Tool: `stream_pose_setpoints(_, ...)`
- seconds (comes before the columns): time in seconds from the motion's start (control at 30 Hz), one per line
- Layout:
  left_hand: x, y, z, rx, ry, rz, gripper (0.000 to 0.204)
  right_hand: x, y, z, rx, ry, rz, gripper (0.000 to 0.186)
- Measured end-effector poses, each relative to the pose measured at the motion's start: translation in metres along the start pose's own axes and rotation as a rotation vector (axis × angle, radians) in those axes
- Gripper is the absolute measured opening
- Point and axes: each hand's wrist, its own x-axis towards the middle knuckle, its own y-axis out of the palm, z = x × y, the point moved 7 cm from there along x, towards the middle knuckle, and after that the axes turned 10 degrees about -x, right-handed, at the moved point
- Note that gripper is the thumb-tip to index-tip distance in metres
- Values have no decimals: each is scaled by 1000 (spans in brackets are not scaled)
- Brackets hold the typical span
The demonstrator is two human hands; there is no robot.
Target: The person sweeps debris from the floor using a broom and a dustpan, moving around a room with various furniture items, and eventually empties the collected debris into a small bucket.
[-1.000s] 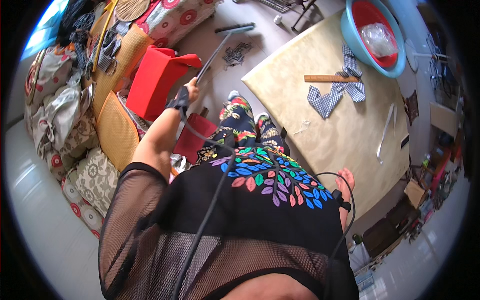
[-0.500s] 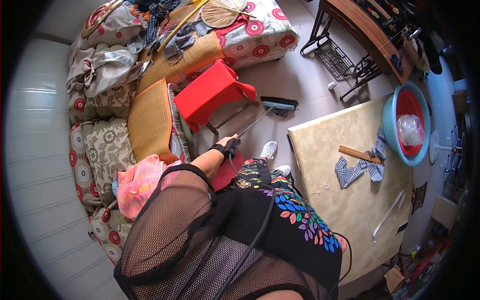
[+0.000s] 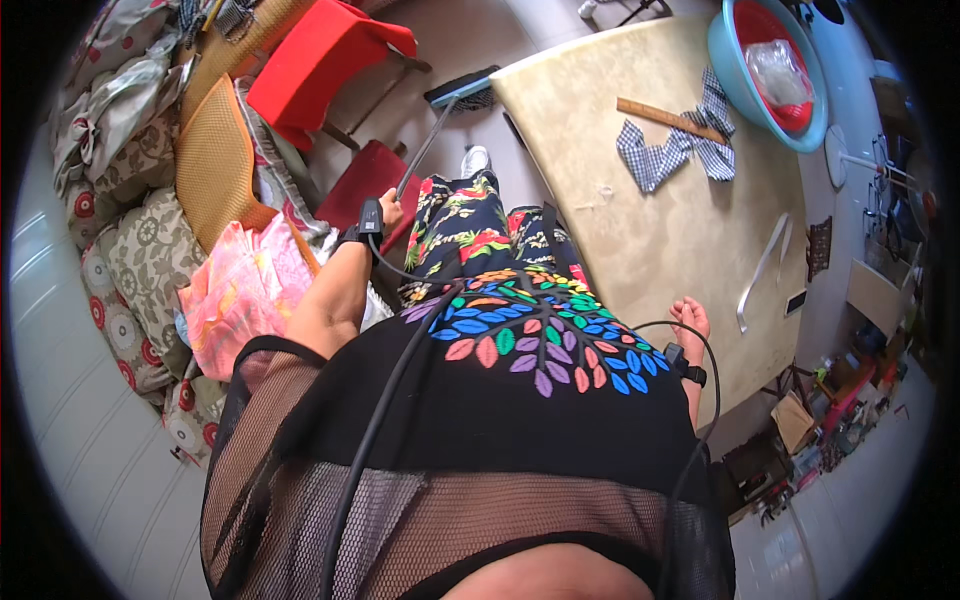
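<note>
My left hand [image 3: 392,209] is wrapped round the thin grey handle of a broom [image 3: 462,92]. The broom's light-blue head with dark bristles rests on the floor, between a stool draped in red cloth [image 3: 318,68] and the near-white table [image 3: 570,110]. Beside the table's left edge, my right hand [image 3: 689,316] hangs by my hip with its fingers curled in and nothing visible in them. Both wrists carry a black strapped device with a cable. One white shoe [image 3: 476,161] shows just below the broom head.
On the table lie a wooden ruler [image 3: 672,120], checked cloth pieces [image 3: 655,158], a white strip [image 3: 762,275] and a blue basin [image 3: 718,60] holding a red one. A dark red stool [image 3: 362,185] stands at my left, near pink cloth [image 3: 250,285] and patterned cushions [image 3: 150,245].
My view has swung, so the sofa and the table sit higher. My right hand has come into clear sight beside the table. The left hand keeps its grip on the broom.
</note>
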Motion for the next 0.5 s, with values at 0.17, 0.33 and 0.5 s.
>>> stream_pose_setpoints(0.17, -73, 9, 12, 673, 214, -141, 20, -27, -4, -13, -94, 142, -33, 26)
stream_pose_setpoints(0.33, -93, 0, 55, 712, 101, -77, 23, -64, 12, -52, -30, 147, -38, 26)
stream_pose_setpoints(0.5, -62, -58, 143, 321, 200, 262, 18, -126, 45, -98, 83, 157, -73, 29)
